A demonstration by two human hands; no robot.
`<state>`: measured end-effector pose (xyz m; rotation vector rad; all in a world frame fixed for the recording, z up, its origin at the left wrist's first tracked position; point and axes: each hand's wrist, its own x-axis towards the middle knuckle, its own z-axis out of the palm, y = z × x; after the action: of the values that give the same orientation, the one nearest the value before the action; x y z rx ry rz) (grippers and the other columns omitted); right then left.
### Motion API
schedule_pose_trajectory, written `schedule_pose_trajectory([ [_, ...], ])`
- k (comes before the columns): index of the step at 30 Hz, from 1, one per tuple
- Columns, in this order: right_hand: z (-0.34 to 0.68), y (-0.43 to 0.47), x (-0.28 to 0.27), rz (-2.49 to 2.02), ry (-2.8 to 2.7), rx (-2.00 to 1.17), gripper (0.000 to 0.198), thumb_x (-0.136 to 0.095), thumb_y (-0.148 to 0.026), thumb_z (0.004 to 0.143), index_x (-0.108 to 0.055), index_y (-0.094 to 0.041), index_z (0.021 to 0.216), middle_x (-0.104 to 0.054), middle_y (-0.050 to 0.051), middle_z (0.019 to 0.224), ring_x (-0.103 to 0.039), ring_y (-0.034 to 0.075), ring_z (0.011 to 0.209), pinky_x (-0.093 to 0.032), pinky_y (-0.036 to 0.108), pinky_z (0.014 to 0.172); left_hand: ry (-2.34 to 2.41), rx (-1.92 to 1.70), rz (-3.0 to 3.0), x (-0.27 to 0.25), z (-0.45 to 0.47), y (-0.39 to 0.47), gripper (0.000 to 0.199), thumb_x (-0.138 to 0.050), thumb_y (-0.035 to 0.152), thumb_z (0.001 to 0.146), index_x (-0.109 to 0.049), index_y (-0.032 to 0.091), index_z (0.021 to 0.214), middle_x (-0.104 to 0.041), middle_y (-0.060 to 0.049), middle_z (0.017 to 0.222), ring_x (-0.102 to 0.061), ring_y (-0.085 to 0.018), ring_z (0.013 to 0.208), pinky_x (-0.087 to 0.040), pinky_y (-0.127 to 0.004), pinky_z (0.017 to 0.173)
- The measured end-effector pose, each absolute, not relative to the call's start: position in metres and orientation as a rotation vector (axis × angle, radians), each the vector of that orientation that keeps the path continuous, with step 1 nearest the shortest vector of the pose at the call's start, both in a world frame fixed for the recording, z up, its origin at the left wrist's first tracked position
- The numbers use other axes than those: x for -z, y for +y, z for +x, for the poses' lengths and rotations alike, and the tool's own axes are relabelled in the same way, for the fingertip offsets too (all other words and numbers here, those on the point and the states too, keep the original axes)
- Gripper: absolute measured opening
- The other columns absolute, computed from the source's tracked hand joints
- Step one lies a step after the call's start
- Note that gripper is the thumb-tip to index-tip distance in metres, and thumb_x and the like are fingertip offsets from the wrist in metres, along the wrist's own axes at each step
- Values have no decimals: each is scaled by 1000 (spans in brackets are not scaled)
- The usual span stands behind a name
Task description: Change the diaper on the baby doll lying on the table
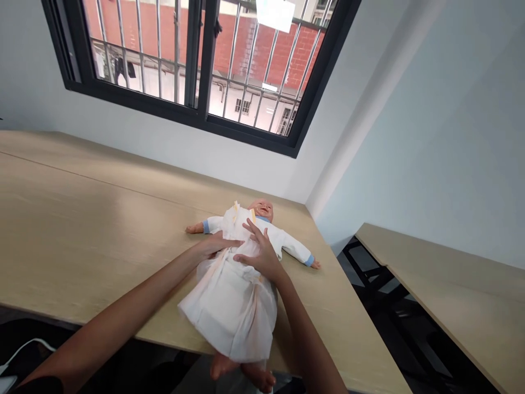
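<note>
Both hands flat, fingers spread: left hand (pixel 216 244) and right hand (pixel 259 253) pressing diaper (pixel 232 306) on doll (pixel 262 210) (gripping nothing)

A: What's the doll (pixel 250 257) showing, lower centre of frame?
B: Smooth plastic head and limbs, slight sheen. It's wearing matt white cloth with blue cuffs. The diaper (pixel 232 306) over it is looking like soft, papery nonwoven, matt and crinkled.
A: Table (pixel 82 219)?
B: Light wood-grain laminate, smooth, giving off a low satin glare.
A: Upper frame?
B: Window frame (pixel 197 115) is reading as matt black metal; bars (pixel 158 49) are pale painted metal.
</note>
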<state>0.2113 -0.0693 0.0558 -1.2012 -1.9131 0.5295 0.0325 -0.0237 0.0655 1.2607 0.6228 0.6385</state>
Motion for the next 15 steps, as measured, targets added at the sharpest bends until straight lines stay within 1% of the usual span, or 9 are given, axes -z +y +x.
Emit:
schedule_pose_trajectory([
  [2,210,-71,-56,-1179,-1908,-516,104,-77,-55,65,-18,-35,149,-35,8,149,-51,30,125,7,58,115,636,-644,1232,-63,33,-22,63,-77,37,69,-56,14,123,-75,-6,91,-69,-27,90,-54,-31,77],
  [4,209,-71,-56,-1163,-1902,-497,109,-77,-57,64,-13,-35,150,-29,9,152,-50,30,126,8,58,115,662,-643,1192,-62,33,-20,64,-74,47,71,-56,12,122,-75,-7,88,-69,-27,87,-54,-32,76],
  [6,209,-72,-57,-1145,-1912,-485,113,-78,-57,63,-10,-35,150,-24,10,154,-48,31,127,9,58,114,684,-640,1168,-63,34,-19,69,-72,54,70,-56,13,123,-75,-8,91,-69,-28,88,-55,-33,76],
  [8,209,-72,-59,-1133,-1922,-489,115,-79,-57,62,-8,-36,150,-21,10,155,-49,31,127,10,59,114,686,-642,1200,-63,34,-19,74,-78,49,65,-54,16,126,-74,-9,99,-68,-29,95,-55,-33,80],
  [10,209,-73,-60,-1128,-1918,-509,116,-79,-56,62,-6,-37,150,-20,10,155,-50,31,125,10,59,114,700,-663,1265,-62,34,-19,78,-83,38,60,-52,20,129,-73,-8,106,-67,-29,100,-54,-33,85],
  [12,210,-72,-60,-1136,-1883,-522,114,-78,-55,64,-5,-37,149,-22,11,154,-52,30,124,10,59,113,732,-676,1302,-59,34,-18,74,-81,35,61,-54,21,128,-72,-8,109,-66,-29,102,-53,-33,86],
  [15,215,-68,-58,-1193,-1796,-478,103,-74,-54,70,-10,-38,149,-27,10,153,-55,30,120,11,61,112,725,-658,1296,-53,31,-14,61,-74,39,69,-57,19,124,-72,-9,108,-67,-30,102,-54,-32,84],
])
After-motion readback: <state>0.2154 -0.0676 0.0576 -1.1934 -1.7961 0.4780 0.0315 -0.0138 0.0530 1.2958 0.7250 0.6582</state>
